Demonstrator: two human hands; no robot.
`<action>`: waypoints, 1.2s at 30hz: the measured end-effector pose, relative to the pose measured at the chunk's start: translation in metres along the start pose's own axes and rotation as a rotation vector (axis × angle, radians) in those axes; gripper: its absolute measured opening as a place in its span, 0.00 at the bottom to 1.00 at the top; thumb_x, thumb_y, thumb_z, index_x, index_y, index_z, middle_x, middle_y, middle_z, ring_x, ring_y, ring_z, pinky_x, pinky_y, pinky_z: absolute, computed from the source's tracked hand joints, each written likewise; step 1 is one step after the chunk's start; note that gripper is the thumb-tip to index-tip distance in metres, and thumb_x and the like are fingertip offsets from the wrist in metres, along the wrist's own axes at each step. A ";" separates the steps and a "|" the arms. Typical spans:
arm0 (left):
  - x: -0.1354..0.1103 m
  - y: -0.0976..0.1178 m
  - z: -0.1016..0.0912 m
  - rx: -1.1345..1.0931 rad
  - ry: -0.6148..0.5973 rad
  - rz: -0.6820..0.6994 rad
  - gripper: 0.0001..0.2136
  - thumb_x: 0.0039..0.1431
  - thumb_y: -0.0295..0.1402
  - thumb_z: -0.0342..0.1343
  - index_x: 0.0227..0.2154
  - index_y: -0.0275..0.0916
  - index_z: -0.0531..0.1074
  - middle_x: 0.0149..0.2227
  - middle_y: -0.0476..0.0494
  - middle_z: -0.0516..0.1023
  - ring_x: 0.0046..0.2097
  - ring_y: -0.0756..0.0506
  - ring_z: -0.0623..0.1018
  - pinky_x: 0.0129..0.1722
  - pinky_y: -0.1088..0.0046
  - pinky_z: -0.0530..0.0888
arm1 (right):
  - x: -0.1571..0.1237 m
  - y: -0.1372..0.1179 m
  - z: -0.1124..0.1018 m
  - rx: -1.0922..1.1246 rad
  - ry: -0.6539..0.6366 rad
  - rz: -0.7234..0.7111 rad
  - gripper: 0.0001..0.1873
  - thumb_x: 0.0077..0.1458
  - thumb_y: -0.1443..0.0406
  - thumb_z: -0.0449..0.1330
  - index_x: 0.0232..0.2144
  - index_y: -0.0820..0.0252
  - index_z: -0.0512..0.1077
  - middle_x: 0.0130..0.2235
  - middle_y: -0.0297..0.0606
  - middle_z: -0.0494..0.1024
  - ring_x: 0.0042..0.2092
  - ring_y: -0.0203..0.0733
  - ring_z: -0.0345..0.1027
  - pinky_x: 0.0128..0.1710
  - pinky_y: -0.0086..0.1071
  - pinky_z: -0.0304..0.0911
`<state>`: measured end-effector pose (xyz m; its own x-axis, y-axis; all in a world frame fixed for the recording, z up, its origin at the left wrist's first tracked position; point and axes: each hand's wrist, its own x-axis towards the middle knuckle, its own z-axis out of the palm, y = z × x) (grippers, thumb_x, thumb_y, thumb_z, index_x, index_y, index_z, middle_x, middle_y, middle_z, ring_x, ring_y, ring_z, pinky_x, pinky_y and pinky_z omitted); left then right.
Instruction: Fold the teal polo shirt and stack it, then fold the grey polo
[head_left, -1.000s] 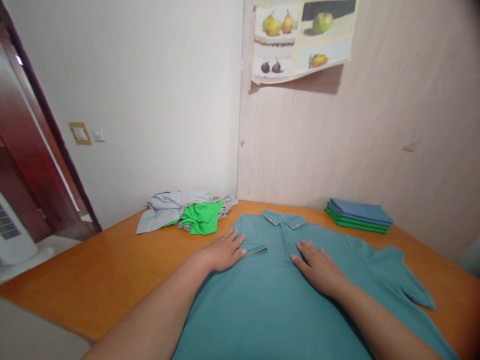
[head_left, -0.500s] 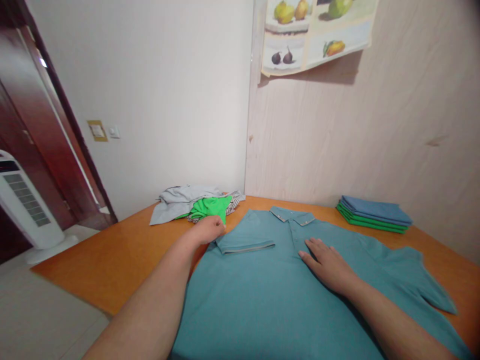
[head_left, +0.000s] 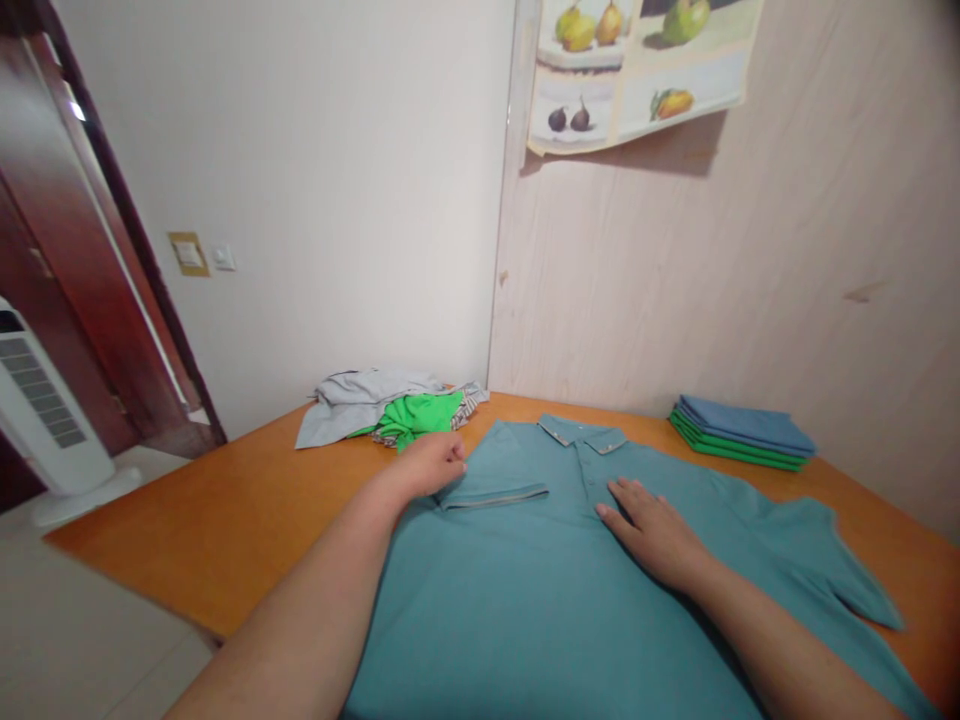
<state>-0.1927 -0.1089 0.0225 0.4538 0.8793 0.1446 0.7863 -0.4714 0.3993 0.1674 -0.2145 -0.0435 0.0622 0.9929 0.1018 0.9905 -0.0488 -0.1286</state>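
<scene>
We list: one teal fabric polo shirt (head_left: 540, 600), right hand (head_left: 654, 532) spread flat upon it, left hand (head_left: 433, 466) curled, grip unclear; tugging could crease it.

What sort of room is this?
Probably a room in a home: what looks like a tower fan stands near a dark red door, fruit pictures hang on the wall, and a polo shirt lies on the table.

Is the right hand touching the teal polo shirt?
Touching. The head view shows the right hand resting palm-down on the front of the teal polo shirt, no gap visible beneath its fingers.
</scene>
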 end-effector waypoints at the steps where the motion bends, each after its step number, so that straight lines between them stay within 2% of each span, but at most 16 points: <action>1: 0.000 0.003 0.002 0.007 -0.040 0.037 0.05 0.54 0.34 0.56 0.32 0.40 0.72 0.31 0.49 0.77 0.33 0.47 0.74 0.29 0.75 0.62 | 0.000 0.000 0.000 -0.002 -0.002 0.000 0.40 0.64 0.44 0.40 0.66 0.65 0.59 0.69 0.46 0.56 0.70 0.53 0.45 0.68 0.52 0.44; 3: 0.001 0.006 0.006 0.035 -0.123 0.063 0.05 0.54 0.35 0.57 0.31 0.40 0.73 0.30 0.49 0.77 0.32 0.47 0.74 0.28 0.75 0.62 | 0.001 0.001 0.001 -0.006 -0.001 0.000 0.40 0.64 0.44 0.40 0.66 0.65 0.59 0.69 0.46 0.56 0.70 0.53 0.44 0.68 0.52 0.43; 5: 0.001 0.008 0.008 0.059 -0.133 0.052 0.07 0.55 0.37 0.56 0.29 0.40 0.73 0.29 0.48 0.77 0.31 0.46 0.74 0.28 0.74 0.62 | 0.001 0.000 0.000 -0.008 -0.001 0.003 0.40 0.64 0.44 0.40 0.66 0.65 0.59 0.69 0.47 0.56 0.70 0.53 0.44 0.68 0.52 0.42; 9: 0.011 0.018 0.007 0.121 -0.007 0.050 0.08 0.58 0.36 0.53 0.28 0.40 0.74 0.30 0.45 0.78 0.33 0.44 0.75 0.32 0.72 0.65 | -0.001 -0.004 -0.004 0.005 -0.018 0.009 0.40 0.64 0.44 0.40 0.66 0.66 0.59 0.69 0.48 0.56 0.70 0.54 0.45 0.68 0.52 0.43; 12: 0.028 0.033 0.004 0.160 0.034 0.062 0.08 0.59 0.34 0.51 0.29 0.40 0.74 0.34 0.40 0.79 0.38 0.41 0.77 0.38 0.68 0.68 | -0.001 -0.007 -0.005 0.016 -0.025 0.021 0.41 0.64 0.44 0.40 0.67 0.66 0.58 0.69 0.48 0.56 0.70 0.54 0.45 0.68 0.51 0.42; 15: 0.052 0.049 0.011 0.181 0.074 0.059 0.11 0.63 0.33 0.47 0.35 0.39 0.75 0.42 0.35 0.79 0.46 0.38 0.77 0.47 0.65 0.69 | -0.001 -0.007 -0.005 0.031 -0.020 0.025 0.41 0.64 0.44 0.40 0.67 0.65 0.59 0.69 0.48 0.55 0.70 0.54 0.44 0.68 0.51 0.40; 19: 0.075 0.065 0.041 0.199 0.088 0.060 0.17 0.67 0.34 0.41 0.50 0.34 0.72 0.54 0.29 0.74 0.57 0.37 0.73 0.56 0.64 0.66 | -0.001 -0.008 -0.006 0.057 -0.025 0.028 0.41 0.64 0.44 0.41 0.67 0.65 0.59 0.69 0.48 0.55 0.71 0.54 0.43 0.68 0.51 0.40; 22: 0.081 0.068 0.065 0.213 0.048 0.052 0.23 0.68 0.42 0.42 0.55 0.31 0.68 0.60 0.26 0.69 0.63 0.35 0.67 0.61 0.61 0.62 | -0.002 -0.010 -0.008 0.069 -0.035 0.033 0.40 0.64 0.44 0.41 0.67 0.64 0.58 0.69 0.47 0.55 0.71 0.53 0.42 0.69 0.51 0.39; 25: 0.082 0.064 0.079 0.249 0.000 0.005 0.33 0.66 0.53 0.39 0.59 0.28 0.64 0.65 0.23 0.61 0.68 0.31 0.59 0.65 0.55 0.55 | -0.003 -0.012 -0.010 0.068 -0.043 0.038 0.41 0.64 0.44 0.41 0.67 0.65 0.58 0.69 0.47 0.55 0.71 0.53 0.43 0.69 0.51 0.38; 28: 0.086 0.059 0.081 0.290 -0.051 -0.044 0.40 0.65 0.58 0.34 0.63 0.27 0.59 0.68 0.23 0.54 0.70 0.32 0.53 0.66 0.54 0.52 | -0.004 -0.013 -0.012 0.068 -0.041 0.039 0.41 0.64 0.43 0.40 0.67 0.65 0.57 0.70 0.47 0.54 0.71 0.53 0.43 0.69 0.51 0.38; 32: 0.093 0.060 0.078 0.284 -0.118 -0.077 0.45 0.60 0.63 0.35 0.65 0.27 0.57 0.69 0.22 0.51 0.70 0.31 0.51 0.66 0.52 0.52 | -0.005 -0.015 -0.014 0.076 -0.043 0.041 0.41 0.64 0.44 0.40 0.67 0.65 0.57 0.70 0.47 0.53 0.71 0.53 0.42 0.69 0.50 0.37; 36: 0.099 0.066 0.080 0.284 -0.013 -0.086 0.44 0.61 0.63 0.34 0.64 0.27 0.59 0.69 0.22 0.50 0.70 0.30 0.50 0.66 0.51 0.52 | -0.004 -0.015 -0.014 0.079 -0.049 0.041 0.42 0.64 0.43 0.39 0.68 0.65 0.56 0.70 0.47 0.52 0.71 0.52 0.41 0.69 0.50 0.36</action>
<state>-0.0627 -0.0581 -0.0091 0.3845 0.9167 0.1091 0.9071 -0.3971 0.1399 0.1536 -0.2196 -0.0286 0.0940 0.9945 0.0468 0.9745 -0.0823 -0.2089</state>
